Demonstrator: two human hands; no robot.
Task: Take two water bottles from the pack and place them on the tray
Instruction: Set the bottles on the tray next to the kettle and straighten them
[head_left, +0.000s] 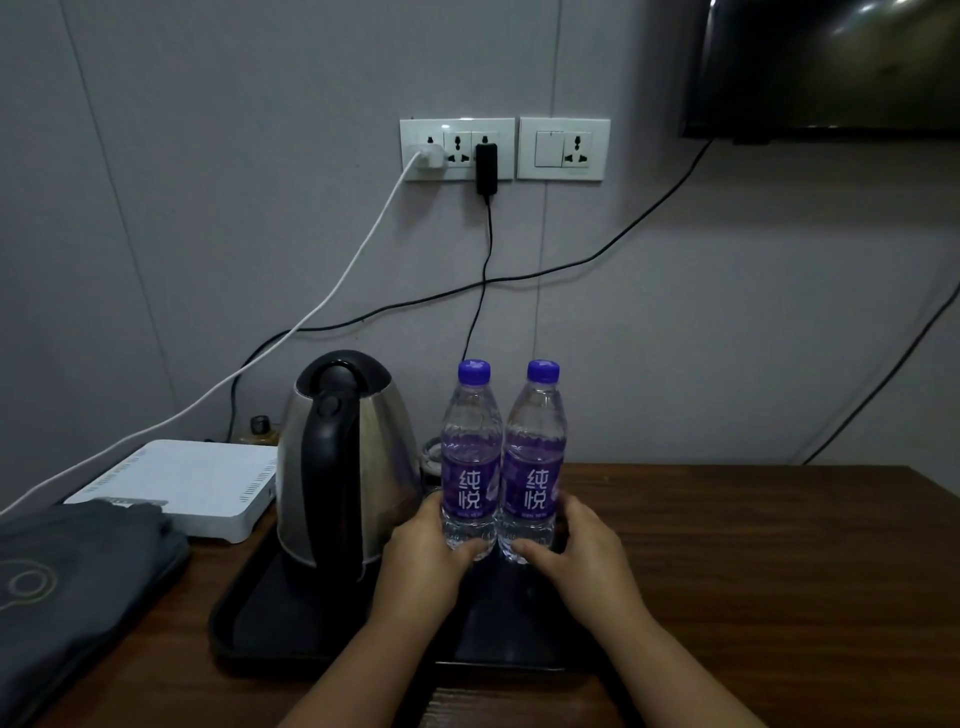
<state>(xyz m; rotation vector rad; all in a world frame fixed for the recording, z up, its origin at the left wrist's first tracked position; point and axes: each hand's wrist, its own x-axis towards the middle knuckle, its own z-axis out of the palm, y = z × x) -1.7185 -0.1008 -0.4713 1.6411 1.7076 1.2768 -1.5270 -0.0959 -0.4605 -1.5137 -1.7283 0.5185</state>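
Note:
Two clear water bottles with purple caps and purple labels stand upright side by side, touching, at the back right of a black tray (270, 631). My left hand (431, 558) wraps the base of the left bottle (470, 447). My right hand (576, 556) wraps the base of the right bottle (537, 452). Whether the bottle bottoms rest on the tray is hidden by my fingers. No pack is in view.
A steel kettle (345, 462) with a black handle stands on the tray's left part, close to the left bottle. A white router box (182, 486) and a grey folded cloth (72, 587) lie left. Cables hang from wall sockets (457, 148). The brown wooden table (779, 571) stretches right.

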